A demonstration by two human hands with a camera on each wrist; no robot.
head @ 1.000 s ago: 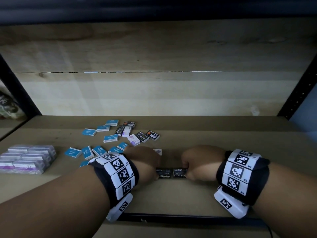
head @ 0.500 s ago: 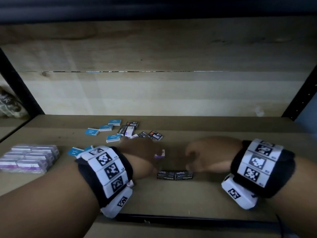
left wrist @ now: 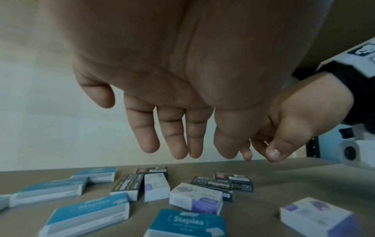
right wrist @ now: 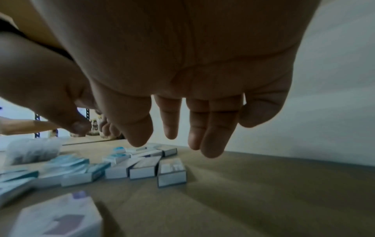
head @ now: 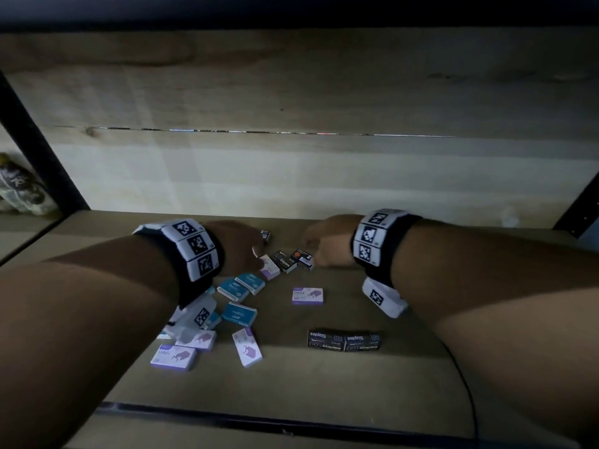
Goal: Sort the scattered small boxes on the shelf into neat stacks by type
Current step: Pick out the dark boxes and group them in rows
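Left hand (head: 238, 246): fingers loose, empty, above black boxes (head: 285, 261).
Right hand (head: 327, 243): fingers relaxed, empty.
Risk: reaching between crowded boxes could nudge the purple box (head: 269, 267) and mix types.

both hands (head: 240, 244) off black boxes (head: 343, 340), reached toward back

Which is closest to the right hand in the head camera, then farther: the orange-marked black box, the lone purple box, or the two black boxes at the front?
1. Orange-marked black box, beside the right hand.
2. Lone purple box, nearer the front.
3. Black pair, by the front edge.
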